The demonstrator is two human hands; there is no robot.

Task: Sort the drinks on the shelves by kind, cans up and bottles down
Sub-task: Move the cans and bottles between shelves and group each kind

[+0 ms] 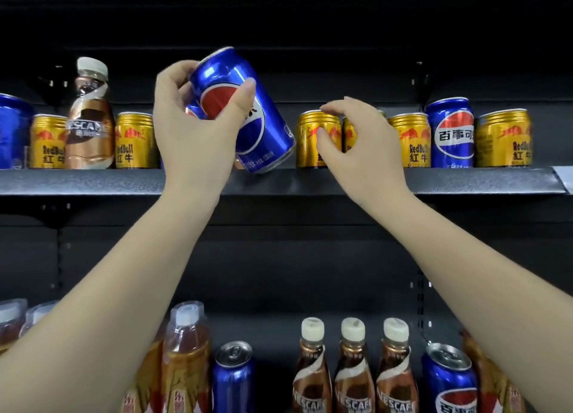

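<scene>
My left hand [198, 124] grips a blue Pepsi can [245, 108], fingers behind the body and thumb across the logo. The can is tilted, top leaning left, its lower edge just above the front lip of the upper shelf [93, 181]. It is not yet seated.

My right hand [356, 136] holds nothing. Its fingers are loosely curled around the top of a gold Red Bull can [310, 139] that stands just right of the gap; I cannot tell whether they touch it.

Step in hand, as I judge it: seat the Pepsi can upright in the gap between the Red Bull can at [135, 139] on the left and the one under my right hand.

Procedure:
1. Rotate the wrist until the can stands vertical before lowering. A tilted base will catch the shelf lip or rock on landing.
2. Steady the neighbouring Red Bull can with the right hand so that it is not knocked over.
3. Lower the base flat onto the shelf, then push the can back into line.
4. Release only when the can stands by itself.

Remaining work, judged from the present layout: a Nescafé bottle [88, 118] stands on the upper shelf among the cans and belongs below. Two Pepsi cans, at [234, 378] and at [449, 381], stand on the lower shelf among the Nescafé bottles [353, 372] and tea bottles [186, 360] and belong above.
</scene>
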